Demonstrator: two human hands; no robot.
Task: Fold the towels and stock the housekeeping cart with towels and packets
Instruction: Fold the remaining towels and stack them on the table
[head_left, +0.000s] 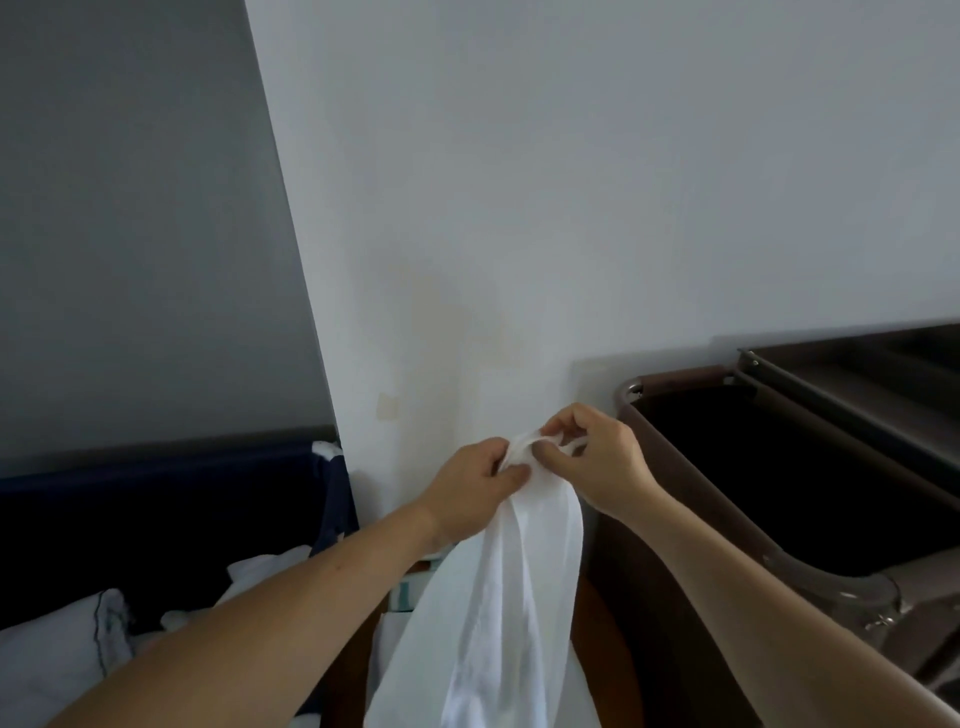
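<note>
A white towel (519, 587) hangs down in front of me from both hands, bunched at its top edge. My left hand (475, 486) pinches that top edge from the left. My right hand (592, 452) pinches it from the right, fingers curled round the cloth. The two hands nearly touch, raised in front of a white wall. The housekeeping cart (727, 519) stands at the right, with a dark brown fabric bag on a metal frame and its open mouth facing up.
A dark navy headboard (156, 499) and a bed with white pillows (52, 654) and crumpled linen lie at the lower left. A metal shelf top (862, 384) of the cart sits at the far right. A brown wooden surface (597, 649) shows below the towel.
</note>
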